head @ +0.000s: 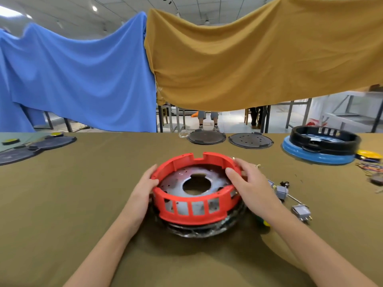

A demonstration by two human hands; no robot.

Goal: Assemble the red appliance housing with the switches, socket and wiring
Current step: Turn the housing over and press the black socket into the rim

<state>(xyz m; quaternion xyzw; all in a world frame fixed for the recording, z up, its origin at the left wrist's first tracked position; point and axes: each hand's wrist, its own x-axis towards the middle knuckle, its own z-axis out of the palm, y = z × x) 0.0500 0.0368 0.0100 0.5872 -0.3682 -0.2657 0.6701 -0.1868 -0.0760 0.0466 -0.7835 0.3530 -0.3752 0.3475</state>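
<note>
A round red housing ring with slotted walls sits on a dark base in the middle of the table, a metal plate with a central hole inside it. My left hand holds the ring's left wall, thumb on the rim. My right hand grips the right rim, thumb inside and fingers outside. Two grey switches joined by wires lie just right of my right hand. A bundle of coloured wiring lies at the far right edge.
A black ring on a blue base stands at the back right, next to a yellow part. Two dark round lids lie at the back centre. Flat dark plates lie at the back left. Blue and mustard cloths hang behind the table.
</note>
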